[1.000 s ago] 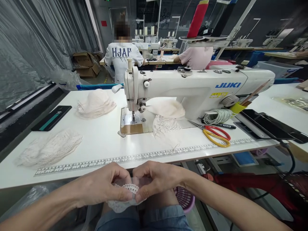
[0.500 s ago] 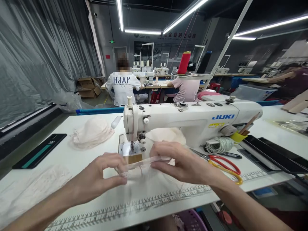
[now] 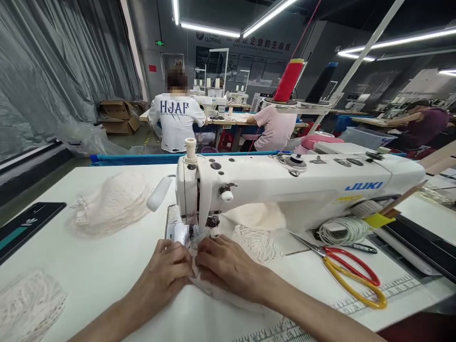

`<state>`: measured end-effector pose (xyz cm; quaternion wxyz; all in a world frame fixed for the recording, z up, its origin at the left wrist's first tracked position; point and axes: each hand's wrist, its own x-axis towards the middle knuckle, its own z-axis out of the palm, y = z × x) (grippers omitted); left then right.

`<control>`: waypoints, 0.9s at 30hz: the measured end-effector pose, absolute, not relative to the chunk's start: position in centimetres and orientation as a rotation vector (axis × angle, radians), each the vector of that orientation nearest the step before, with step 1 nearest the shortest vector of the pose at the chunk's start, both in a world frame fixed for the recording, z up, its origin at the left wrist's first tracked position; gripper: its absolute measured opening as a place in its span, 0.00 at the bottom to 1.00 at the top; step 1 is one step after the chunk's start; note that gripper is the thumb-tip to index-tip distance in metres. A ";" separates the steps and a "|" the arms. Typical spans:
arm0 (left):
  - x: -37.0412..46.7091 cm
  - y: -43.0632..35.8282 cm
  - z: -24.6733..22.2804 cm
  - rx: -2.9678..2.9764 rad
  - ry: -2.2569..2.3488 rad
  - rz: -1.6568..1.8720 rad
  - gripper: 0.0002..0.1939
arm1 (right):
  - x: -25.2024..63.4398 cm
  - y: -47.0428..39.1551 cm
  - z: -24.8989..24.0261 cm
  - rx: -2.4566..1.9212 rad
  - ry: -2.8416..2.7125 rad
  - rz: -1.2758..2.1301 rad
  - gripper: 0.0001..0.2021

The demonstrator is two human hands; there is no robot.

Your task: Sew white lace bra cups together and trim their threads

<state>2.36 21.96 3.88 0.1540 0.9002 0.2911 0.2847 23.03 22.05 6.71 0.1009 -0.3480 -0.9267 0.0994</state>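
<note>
Two hands [image 3: 170, 266] [image 3: 228, 266] | holding pale fabric [image 3: 213, 289] together | near sewing machine [image 3: 256, 180]

"JUKI" is printed on the sewing machine [image 3: 302, 183]. Behind the machine, "HJAF" is printed on a white shirt [image 3: 178, 126]. Farther behind it, "CLOTHING" and "企业的生命线" are written on the wall [image 3: 235, 45]. In front, the ruler [image 3: 395, 286] cannot be read.

One near sewing machine [image 3: 320, 180], two fabric piles [image 3: 114, 202] left of it, one pair of scissors [image 3: 322, 251].
</note>
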 end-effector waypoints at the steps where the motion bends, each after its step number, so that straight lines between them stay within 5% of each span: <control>1: 2.2 21.8 4.0 2.616 0.839 0.819 0.13 | 23.2 22.0 6.7 -1.034 -2.731 0.290 0.07; 18: 0.5 26.1 2.1 3.099 0.806 0.851 0.19 | 23.9 26.3 5.4 -1.218 -2.606 -0.126 0.08; 27: 1.1 25.7 2.0 2.994 0.935 0.938 0.19 | 23.9 26.1 6.1 -1.227 -2.641 -0.067 0.08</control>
